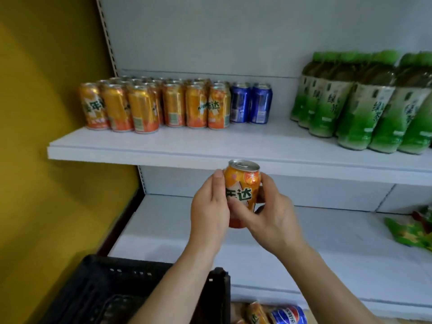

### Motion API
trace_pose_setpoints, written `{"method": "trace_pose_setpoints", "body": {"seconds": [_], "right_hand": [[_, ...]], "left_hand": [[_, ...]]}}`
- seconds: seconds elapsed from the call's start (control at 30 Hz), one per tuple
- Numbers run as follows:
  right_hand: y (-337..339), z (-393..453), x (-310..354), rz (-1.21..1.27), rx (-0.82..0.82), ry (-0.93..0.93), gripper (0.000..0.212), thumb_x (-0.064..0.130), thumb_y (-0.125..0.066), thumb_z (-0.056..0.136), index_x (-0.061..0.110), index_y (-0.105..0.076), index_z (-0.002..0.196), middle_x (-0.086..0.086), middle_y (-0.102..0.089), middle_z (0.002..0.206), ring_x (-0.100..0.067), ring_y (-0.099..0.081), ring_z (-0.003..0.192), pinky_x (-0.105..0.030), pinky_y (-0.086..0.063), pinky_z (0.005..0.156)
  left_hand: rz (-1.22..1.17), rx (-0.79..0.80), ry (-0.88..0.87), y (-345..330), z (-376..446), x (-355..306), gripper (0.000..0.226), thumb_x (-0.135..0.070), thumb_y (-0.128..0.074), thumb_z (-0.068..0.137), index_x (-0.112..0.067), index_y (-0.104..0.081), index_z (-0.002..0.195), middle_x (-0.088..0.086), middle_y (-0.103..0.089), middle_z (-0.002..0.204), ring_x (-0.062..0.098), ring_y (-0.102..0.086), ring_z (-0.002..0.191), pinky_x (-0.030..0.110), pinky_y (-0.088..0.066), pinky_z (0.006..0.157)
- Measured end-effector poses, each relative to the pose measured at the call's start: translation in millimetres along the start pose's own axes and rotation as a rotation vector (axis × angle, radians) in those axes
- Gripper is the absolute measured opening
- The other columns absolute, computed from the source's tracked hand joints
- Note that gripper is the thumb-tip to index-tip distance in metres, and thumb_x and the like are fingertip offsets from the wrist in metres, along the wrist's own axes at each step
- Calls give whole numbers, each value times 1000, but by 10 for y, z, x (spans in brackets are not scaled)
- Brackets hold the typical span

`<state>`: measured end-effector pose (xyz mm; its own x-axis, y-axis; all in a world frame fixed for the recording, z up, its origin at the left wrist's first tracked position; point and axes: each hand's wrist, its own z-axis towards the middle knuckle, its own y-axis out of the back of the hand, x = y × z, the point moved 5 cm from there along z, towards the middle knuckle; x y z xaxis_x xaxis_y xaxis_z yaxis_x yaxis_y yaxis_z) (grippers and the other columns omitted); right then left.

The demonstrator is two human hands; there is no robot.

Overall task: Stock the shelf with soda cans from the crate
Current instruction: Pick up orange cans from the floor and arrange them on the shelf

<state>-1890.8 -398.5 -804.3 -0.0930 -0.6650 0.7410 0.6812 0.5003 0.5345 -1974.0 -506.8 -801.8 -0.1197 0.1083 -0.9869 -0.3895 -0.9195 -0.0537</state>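
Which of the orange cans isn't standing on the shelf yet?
The orange can gripped between the left hand and right hand, below the shelf edge.

Bottom of the held orange can (242, 188) hidden behind the left hand (209, 211) and right hand (268, 218), back rows of orange cans (149, 106) hidden by front ones, green bottles (364, 101) blurry and cut off at right, black crate (117, 288) cut off at bottom.
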Motion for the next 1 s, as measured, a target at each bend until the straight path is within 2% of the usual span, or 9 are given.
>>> {"method": "trace_pose_setpoints", "body": {"seconds": [0.07,0.17,0.27,0.37,0.43,0.53,0.63,0.73,1.0], "right_hand": [[-54,144,214,31,-35,-3,62,62,-68,71,40,-47,125,20,-68,91,2,-65,88,-28,-56,75],[-204,387,530,86,-67,-11,59,53,-72,77,39,-45,128,24,-65,92,8,-62,89,-17,-51,72],[-425,716,846,102,-86,15,58,49,-74,79,40,-42,127,31,-58,86,9,-61,85,-12,-48,70],[-701,1073,1070,91,-108,21,66,47,-75,79,29,-42,133,26,-56,85,-6,-62,87,-28,-52,79],[-883,1288,1143,64,-129,24,69,47,-75,78,23,-43,134,20,-56,90,-14,-64,94,-34,-55,81],[-1088,1595,1164,21,-152,24,66,46,-76,79,20,-44,131,12,-58,95,-20,-66,97,-37,-56,81],[-1273,1874,1117,-16,-146,0,65,46,-75,80,18,-43,129,-2,-68,109,-26,-67,100,-41,-56,82],[-1447,2059,1087,-50,-134,-17,65,51,-72,81,17,-44,128,-6,-69,109,-29,-67,98,-44,-57,80],[-1633,2191,1004,-105,-155,30,70,57,-66,84,20,-40,137,-2,-69,109,-26,-68,96,-45,-59,78]], "left_hand": [[173,-14,-150,240,269,-242,35,-38,-48,103,-19,-72,86,-2,-74,85,14,-69,87,33,-53,78],[546,-100,-343,664,766,-517,21,-30,-54,99,-20,-72,106,-4,-67,113,12,-60,106,22,-41,84],[1000,-56,-286,1016,1233,-498,36,-36,-46,102,-17,-62,129,9,-56,133,29,-54,121,36,-44,96],[1296,118,-193,1178,1501,-441,29,-26,-43,102,-15,-64,118,14,-57,124,35,-56,111,41,-46,93],[1243,141,-161,1234,1605,-480,29,-26,-52,99,-18,-59,125,13,-53,132,34,-55,116,43,-48,97],[1144,123,-135,1268,1710,-512,64,-36,-67,92,-19,-36,145,13,-27,155,37,-40,136,48,-40,110],[1106,145,-98,1291,1782,-499,87,-39,-69,90,-20,-15,155,12,-8,162,38,-24,146,47,-31,117],[1081,216,-31,1299,1821,-452,98,-38,-64,95,-25,10,158,9,18,165,36,-6,152,46,-18,121],[1085,254,-67,1322,1935,-348,93,-43,-61,95,-23,3,159,6,20,166,31,-6,154,42,-17,124]]}}
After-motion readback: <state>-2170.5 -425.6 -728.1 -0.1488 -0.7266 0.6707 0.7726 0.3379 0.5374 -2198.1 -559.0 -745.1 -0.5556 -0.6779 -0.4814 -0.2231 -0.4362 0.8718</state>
